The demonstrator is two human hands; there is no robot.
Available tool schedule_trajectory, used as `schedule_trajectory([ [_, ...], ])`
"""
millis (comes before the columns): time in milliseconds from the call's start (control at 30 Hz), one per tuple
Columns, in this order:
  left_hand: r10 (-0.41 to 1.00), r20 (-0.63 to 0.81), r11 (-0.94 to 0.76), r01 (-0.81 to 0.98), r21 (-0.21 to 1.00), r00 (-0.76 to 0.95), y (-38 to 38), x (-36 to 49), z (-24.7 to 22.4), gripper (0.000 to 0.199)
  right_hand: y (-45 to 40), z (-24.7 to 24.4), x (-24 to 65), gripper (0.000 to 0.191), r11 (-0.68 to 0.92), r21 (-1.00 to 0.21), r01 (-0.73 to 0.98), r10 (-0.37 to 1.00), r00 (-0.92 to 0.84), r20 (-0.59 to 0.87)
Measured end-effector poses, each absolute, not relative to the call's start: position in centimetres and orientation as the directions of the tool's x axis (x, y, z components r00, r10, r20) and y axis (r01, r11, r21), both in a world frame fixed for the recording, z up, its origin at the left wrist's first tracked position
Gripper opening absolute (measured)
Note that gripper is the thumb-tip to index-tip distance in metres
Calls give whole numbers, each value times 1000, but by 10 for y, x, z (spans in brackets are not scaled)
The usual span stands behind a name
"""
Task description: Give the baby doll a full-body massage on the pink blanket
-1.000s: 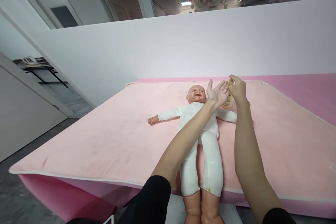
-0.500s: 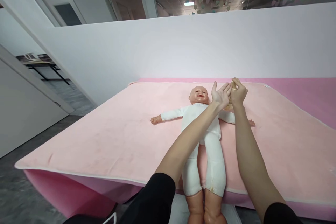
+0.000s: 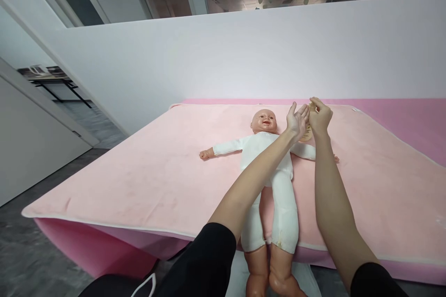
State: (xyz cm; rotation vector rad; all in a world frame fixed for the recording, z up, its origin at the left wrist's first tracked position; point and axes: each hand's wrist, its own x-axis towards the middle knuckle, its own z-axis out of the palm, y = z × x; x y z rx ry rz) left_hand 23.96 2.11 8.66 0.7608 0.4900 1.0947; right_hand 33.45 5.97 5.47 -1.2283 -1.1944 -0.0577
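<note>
A baby doll (image 3: 264, 148) in a white body suit lies on its back, arms spread, head at the far side. Beyond its arm on the right stands a yellowish, labelled pump bottle (image 3: 307, 134), partly hidden by my hands. My left hand (image 3: 298, 119) is open, palm up, with its fingertips beside the top of the bottle. My right hand (image 3: 319, 116) has its fingers curled at the bottle's pump top, which they mostly cover. Both forearms reach over the doll's right-hand side of the view.
A pink padded blanket (image 3: 156, 167) with a white edge covers the table. A white partition wall (image 3: 244, 60) rises behind it. At the left are a door (image 3: 35, 139) and a distant desk (image 3: 52, 76). A white cord (image 3: 148, 283) hangs near my lap.
Both hands have shifted slightly right, and the right hand has risen a little at the pump top. The camera has tilted down slightly. The doll lies as before.
</note>
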Motion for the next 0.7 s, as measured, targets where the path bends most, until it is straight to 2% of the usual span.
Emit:
schedule_trajectory([
  [100, 901, 64, 254, -640, 725, 430, 21, 246, 82, 59, 56, 60, 342, 37, 382, -704, 598, 549, 466, 694],
  [267, 915, 80, 197, -610, 767, 396, 21, 254, 79, 56, 47, 68, 350, 50, 375, -659, 652, 540, 424, 727],
  [433, 921, 96, 154, -580, 800, 377, 26, 251, 74, 57, 50, 58, 351, 43, 424, -646, 634, 599, 339, 726],
  [567, 917, 125, 146, -610, 779, 379, 31, 241, 74, 62, 53, 50, 343, 43, 461, -670, 581, 575, 379, 725],
  [700, 927, 98, 177, -652, 737, 362, 31, 236, 84, 69, 54, 49, 336, 41, 406, -672, 620, 546, 425, 722],
])
